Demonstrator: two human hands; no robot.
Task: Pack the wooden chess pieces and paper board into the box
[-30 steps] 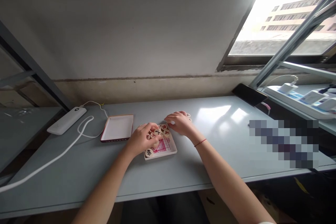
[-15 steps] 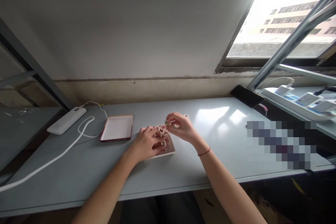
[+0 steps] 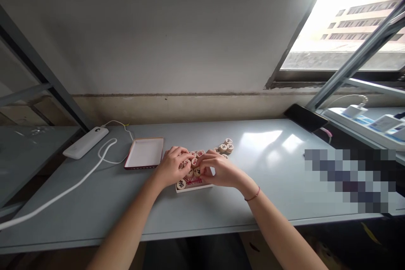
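Note:
A shallow white box (image 3: 195, 189) on the desk holds round wooden Chinese chess pieces (image 3: 194, 162) with red and black characters. My left hand (image 3: 171, 165) lies over the box's left side, thumb and index finger apart, fingertips touching pieces; some of its fingers are hidden. At the box's right side, my right hand (image 3: 223, 170) pinches a black-marked chess piece (image 3: 198, 172) between thumb and fingers, low over the red-printed bottom. One more piece (image 3: 181, 184) sits in the near left corner. Behind my right hand, several loose pieces (image 3: 223, 148) are clustered, some stacked.
The box lid (image 3: 145, 152) lies inside-up to the left. Beyond it are a white power bank (image 3: 85, 143) and a white cable (image 3: 72, 188). A black phone (image 3: 305, 118) leans at the back right, near a power strip (image 3: 357, 124). A pixelated patch covers the right edge.
My right hand has come down and nearer, bringing a piece into the box. My left hand has drawn back a little left, uncovering more pieces. The loose cluster is now visible.

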